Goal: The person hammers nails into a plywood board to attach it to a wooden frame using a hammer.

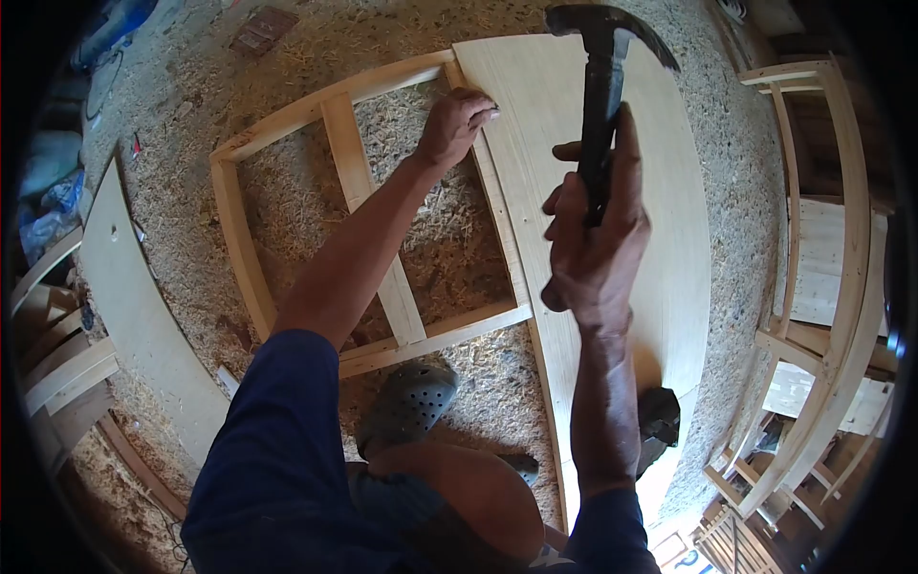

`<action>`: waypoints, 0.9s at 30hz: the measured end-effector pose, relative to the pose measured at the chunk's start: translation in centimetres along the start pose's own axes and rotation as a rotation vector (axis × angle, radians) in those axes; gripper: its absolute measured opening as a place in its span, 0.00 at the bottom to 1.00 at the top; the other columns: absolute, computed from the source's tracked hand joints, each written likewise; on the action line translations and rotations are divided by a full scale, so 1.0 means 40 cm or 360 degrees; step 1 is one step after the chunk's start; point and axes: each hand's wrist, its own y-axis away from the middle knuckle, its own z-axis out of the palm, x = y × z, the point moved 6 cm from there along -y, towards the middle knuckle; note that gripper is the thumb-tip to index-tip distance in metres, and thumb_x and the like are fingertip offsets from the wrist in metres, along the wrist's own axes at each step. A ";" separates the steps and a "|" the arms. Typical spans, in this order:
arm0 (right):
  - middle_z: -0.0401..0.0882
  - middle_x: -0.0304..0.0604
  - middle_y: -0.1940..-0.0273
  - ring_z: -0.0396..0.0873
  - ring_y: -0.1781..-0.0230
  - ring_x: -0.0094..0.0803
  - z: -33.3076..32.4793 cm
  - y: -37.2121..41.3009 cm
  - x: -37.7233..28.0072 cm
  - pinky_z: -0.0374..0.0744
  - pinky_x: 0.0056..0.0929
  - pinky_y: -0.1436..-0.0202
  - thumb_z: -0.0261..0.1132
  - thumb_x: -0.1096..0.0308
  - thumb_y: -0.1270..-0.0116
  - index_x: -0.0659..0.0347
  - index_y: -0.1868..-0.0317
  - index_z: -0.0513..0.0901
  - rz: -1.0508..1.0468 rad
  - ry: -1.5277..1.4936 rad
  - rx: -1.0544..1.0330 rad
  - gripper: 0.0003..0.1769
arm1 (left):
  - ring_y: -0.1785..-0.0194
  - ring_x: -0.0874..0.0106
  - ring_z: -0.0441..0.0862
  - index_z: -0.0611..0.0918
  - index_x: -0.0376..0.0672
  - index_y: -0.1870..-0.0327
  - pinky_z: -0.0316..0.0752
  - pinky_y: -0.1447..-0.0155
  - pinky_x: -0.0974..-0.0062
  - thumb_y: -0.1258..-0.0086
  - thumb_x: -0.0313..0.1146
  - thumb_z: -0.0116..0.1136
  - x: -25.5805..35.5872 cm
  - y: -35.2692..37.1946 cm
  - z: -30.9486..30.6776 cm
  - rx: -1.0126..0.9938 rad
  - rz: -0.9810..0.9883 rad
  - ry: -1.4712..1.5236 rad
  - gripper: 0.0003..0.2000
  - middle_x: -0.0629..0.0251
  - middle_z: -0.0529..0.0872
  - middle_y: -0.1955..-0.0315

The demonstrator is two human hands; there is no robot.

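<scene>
My right hand (598, 239) grips the dark handle of a claw hammer (602, 57), raised with its head up above a pale plywood panel (669, 191). My left hand (457, 122) is pinched at the panel's left edge, fingertips together as if on a small nail that I cannot make out. The panel lies over a wooden frame (363, 191) of light slats on the sawdust floor. My knee and a grey clog (411, 402) are below the frame.
Sawdust (287, 201) covers the floor. A loose curved board (143, 316) lies at the left beside stacked wooden parts. Unfinished wooden chair frames (822, 287) stand at the right. A second shoe (660, 416) rests on the panel.
</scene>
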 end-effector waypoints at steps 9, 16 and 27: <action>0.80 0.65 0.58 0.83 0.74 0.50 0.155 0.067 0.191 0.81 0.45 0.75 0.53 0.80 0.25 0.58 0.14 0.51 0.0062 0.0381 -0.0396 0.41 | 0.53 0.58 0.88 0.88 0.38 0.55 0.83 0.47 0.63 0.30 0.29 0.69 0.014 0.007 -0.008 -0.0014 0.0024 -0.0032 0.07 0.56 0.91 0.59; 0.82 0.63 0.55 0.84 0.72 0.53 0.115 0.054 0.113 0.83 0.44 0.74 0.54 0.78 0.24 0.61 0.15 0.53 -0.0004 0.0341 -0.0057 0.38 | 0.51 0.58 0.88 0.88 0.38 0.55 0.84 0.45 0.64 0.31 0.28 0.69 0.025 0.005 -0.010 0.0013 0.0103 -0.0064 0.07 0.57 0.90 0.59; 0.85 0.50 0.63 0.82 0.73 0.28 -0.047 -0.020 -0.037 0.79 0.26 0.76 0.54 0.74 0.19 0.74 0.19 0.56 -0.0234 -0.0078 0.0470 0.33 | 0.47 0.62 0.88 0.85 0.38 0.46 0.83 0.40 0.65 0.27 0.31 0.68 0.000 0.000 -0.010 -0.0131 0.0006 0.0091 0.12 0.56 0.91 0.54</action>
